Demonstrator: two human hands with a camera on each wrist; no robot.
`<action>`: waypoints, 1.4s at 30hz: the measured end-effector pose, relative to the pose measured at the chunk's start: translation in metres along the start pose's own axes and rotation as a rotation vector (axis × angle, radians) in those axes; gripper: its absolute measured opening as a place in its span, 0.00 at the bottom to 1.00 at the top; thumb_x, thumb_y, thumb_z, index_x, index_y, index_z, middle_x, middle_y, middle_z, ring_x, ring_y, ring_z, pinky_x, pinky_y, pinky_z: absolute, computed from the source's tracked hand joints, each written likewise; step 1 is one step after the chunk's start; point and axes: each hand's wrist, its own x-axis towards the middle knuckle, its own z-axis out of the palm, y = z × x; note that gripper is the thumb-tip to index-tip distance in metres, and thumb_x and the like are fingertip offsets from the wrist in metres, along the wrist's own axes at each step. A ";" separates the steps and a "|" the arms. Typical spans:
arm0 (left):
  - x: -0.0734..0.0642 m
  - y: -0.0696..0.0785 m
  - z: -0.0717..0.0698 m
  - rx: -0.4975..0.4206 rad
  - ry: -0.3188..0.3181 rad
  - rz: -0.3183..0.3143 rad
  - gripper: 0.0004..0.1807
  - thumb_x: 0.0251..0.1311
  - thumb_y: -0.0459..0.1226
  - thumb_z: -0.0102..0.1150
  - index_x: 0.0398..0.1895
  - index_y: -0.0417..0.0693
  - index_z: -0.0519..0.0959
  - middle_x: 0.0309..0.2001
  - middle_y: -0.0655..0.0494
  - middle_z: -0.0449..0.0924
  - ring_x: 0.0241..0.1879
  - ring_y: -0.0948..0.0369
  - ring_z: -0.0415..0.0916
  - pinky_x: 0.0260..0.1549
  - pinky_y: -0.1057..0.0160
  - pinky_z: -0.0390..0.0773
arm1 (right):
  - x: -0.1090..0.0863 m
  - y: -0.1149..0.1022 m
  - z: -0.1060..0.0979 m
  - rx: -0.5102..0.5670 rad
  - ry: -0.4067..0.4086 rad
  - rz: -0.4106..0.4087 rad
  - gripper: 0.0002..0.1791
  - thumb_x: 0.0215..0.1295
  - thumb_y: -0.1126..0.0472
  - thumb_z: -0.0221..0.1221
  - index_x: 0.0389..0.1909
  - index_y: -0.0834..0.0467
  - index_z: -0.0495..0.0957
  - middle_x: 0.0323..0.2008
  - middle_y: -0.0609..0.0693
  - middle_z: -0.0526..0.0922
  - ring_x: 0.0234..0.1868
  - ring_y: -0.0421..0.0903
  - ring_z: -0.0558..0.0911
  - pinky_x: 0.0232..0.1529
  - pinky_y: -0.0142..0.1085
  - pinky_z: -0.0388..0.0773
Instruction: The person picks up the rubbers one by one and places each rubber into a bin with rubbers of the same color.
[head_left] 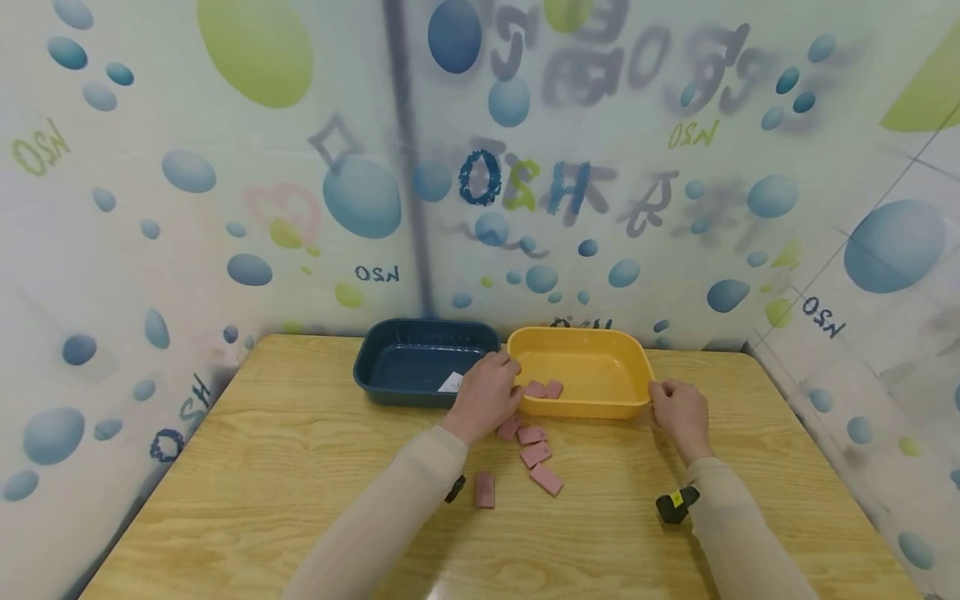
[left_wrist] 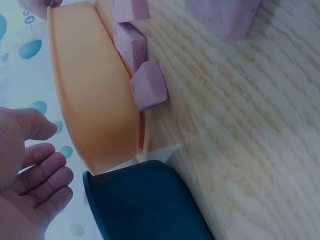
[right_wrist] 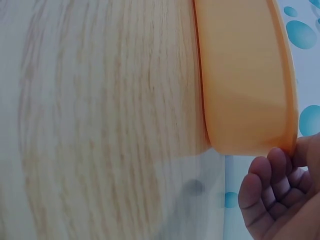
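Note:
A shallow yellow tray (head_left: 585, 408) stands at the back of the table, two pink blocks (head_left: 553, 389) inside its left front corner. My right hand (head_left: 681, 417) pinches the tray's right front corner; in the right wrist view the thumb and fingertips (right_wrist: 277, 156) meet at its rim. My left hand (head_left: 486, 396) is over the gap between the yellow tray and a dark blue tray (head_left: 405, 398). In the left wrist view its fingers (left_wrist: 50, 177) are loosely bent, apart from both rims, and hold nothing. Several pink blocks (head_left: 536, 455) lie on the table before the yellow tray.
Inside the blue tray lies a small white piece (head_left: 451, 382). One pink block (head_left: 485, 490) lies nearer me on the wooden table (head_left: 300, 483). A patterned curtain-like wall (head_left: 480, 275) rises right behind the trays and along both sides.

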 end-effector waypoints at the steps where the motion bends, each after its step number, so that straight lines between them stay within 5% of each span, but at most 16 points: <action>1: -0.001 0.000 0.000 -0.001 0.006 0.007 0.07 0.64 0.36 0.68 0.38 0.41 0.84 0.35 0.51 0.79 0.35 0.56 0.74 0.39 0.59 0.79 | 0.000 0.000 0.000 0.001 0.001 0.001 0.22 0.76 0.55 0.48 0.23 0.61 0.76 0.16 0.48 0.74 0.22 0.46 0.71 0.24 0.35 0.67; 24: -0.028 -0.009 -0.005 -0.013 0.045 0.108 0.06 0.57 0.32 0.71 0.28 0.45 0.81 0.28 0.56 0.72 0.31 0.58 0.69 0.35 0.60 0.74 | -0.003 0.002 0.002 0.033 0.022 0.036 0.22 0.76 0.54 0.48 0.22 0.61 0.75 0.16 0.48 0.74 0.22 0.47 0.72 0.24 0.35 0.67; 42: -0.057 -0.015 -0.011 0.046 0.015 0.228 0.10 0.55 0.34 0.76 0.31 0.44 0.81 0.31 0.56 0.74 0.33 0.58 0.71 0.38 0.60 0.77 | -0.005 -0.001 0.002 0.040 0.026 0.022 0.22 0.77 0.54 0.49 0.25 0.64 0.77 0.16 0.47 0.75 0.23 0.47 0.72 0.25 0.35 0.67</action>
